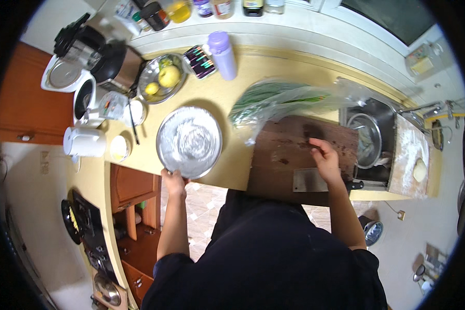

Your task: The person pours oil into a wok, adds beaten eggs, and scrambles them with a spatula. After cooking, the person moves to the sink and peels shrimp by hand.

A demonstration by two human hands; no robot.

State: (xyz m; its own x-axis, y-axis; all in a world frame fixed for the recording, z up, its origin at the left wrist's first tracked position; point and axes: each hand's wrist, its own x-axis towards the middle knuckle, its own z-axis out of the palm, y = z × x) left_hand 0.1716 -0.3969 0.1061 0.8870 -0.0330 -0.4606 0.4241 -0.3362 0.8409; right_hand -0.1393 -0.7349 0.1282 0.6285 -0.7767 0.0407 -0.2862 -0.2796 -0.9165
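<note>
My left hand (174, 183) grips the near rim of a round metal bowl (189, 142), whose inside is coated with white powder. Over a dark wooden cutting board (271, 155), my right hand (326, 159) is raised with its fingers bent and thumb near the index finger; no object shows between them. Below that hand a cleaver (309, 180) lies flat near the board's front edge, its blade partly covered by my wrist and its black handle pointing right. Green leafy stalks in a clear plastic bag (283, 99) lie behind the board, overlapping its back edge.
To the right, a sink (387, 143) holds a metal basin (376, 131); beyond it a floured board (407, 155) carries a dough piece (419, 169). A lilac bottle (225, 58), phone (200, 62) and metal fruit bowl (142, 83) stand behind. Left are a white kettle (84, 142) and blender (114, 66).
</note>
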